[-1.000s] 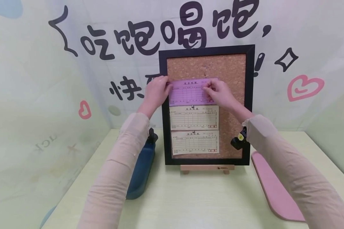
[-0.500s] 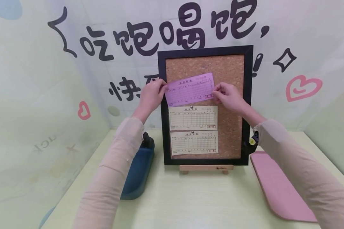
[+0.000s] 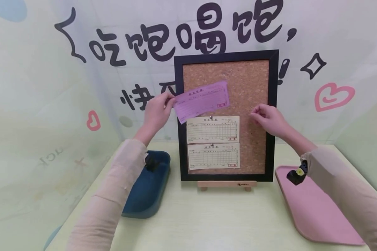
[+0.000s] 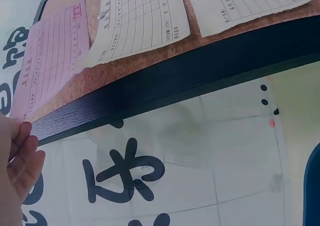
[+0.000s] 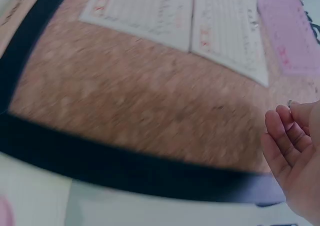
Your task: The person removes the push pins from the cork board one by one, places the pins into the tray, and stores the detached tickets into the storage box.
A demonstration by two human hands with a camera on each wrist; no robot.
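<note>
My left hand point(image 3: 158, 111) pinches the left end of a purple receipt slip point(image 3: 204, 99). The slip tilts up to the right, over the upper half of a black-framed cork board point(image 3: 254, 80). Between the right hand's point(image 3: 268, 118) thumb and forefinger is a small metal thumbtack point(image 5: 290, 104), mostly covered by the fingertips. That hand is in front of the board's right side, apart from the slip. Below the purple slip, two cream receipt slips point(image 3: 213, 129) hang one above the other, each with a tack point(image 3: 211, 117) at its top edge.
The board leans on a small wooden easel point(image 3: 227, 183) on the pale table. A dark blue tray point(image 3: 154, 205) lies to the left, partly under the left sleeve. To the right is a pink tray point(image 3: 314, 216). Behind hangs a backdrop with large black lettering.
The purple slip has come off level, tilted, and moved left with the left hand. The right hand has let go of the slip and drawn away right and downward.
</note>
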